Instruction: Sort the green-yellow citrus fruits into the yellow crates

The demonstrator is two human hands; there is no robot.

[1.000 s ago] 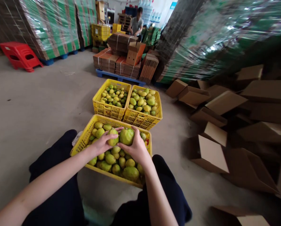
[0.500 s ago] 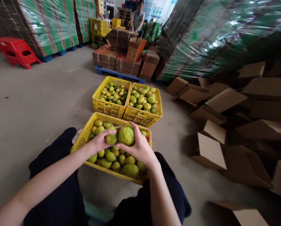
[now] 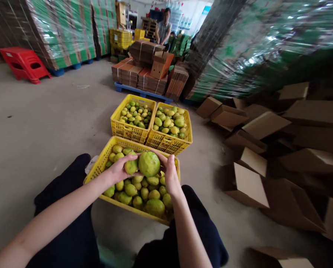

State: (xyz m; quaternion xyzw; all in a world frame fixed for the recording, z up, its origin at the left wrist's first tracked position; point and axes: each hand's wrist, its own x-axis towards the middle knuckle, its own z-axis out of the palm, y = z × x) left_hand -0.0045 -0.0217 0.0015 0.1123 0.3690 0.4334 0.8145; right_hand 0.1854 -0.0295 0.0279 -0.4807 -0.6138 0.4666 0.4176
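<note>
Since the earlier frame, the right hand point(image 3: 170, 178) is presenting a changed pose: its thumb, formerly lying under the larger fruit point(image 3: 149, 164), is now pointing upward, clear of the skin, while its fingers are reaching behind. The larger fruit is showing a different face, suggesting that it is being turned; neither held fruit is being set down, so the handling is apparently continuing. The right grip is standing loosened, though whether its partly hidden fingers are pressing cannot be told. The left hand point(image 3: 119, 169) is clamping its grip on the smaller fruit point(image 3: 130, 168), thumb lying across it. Both are being held side by side above the near crate point(image 3: 133, 210), where more fruits point(image 3: 155, 207) are lying. Just beyond, the left rear crate point(image 3: 129, 134) and the right rear crate point(image 3: 166, 143) are standing together, likewise holding fruit. Open cartons point(image 3: 251, 185) are lying heaped to the right. Farther off, bundled cardboard point(image 3: 129, 72) is resting on a blue pallet point(image 3: 141, 93), and another person point(image 3: 163, 32) is standing behind it.
</note>
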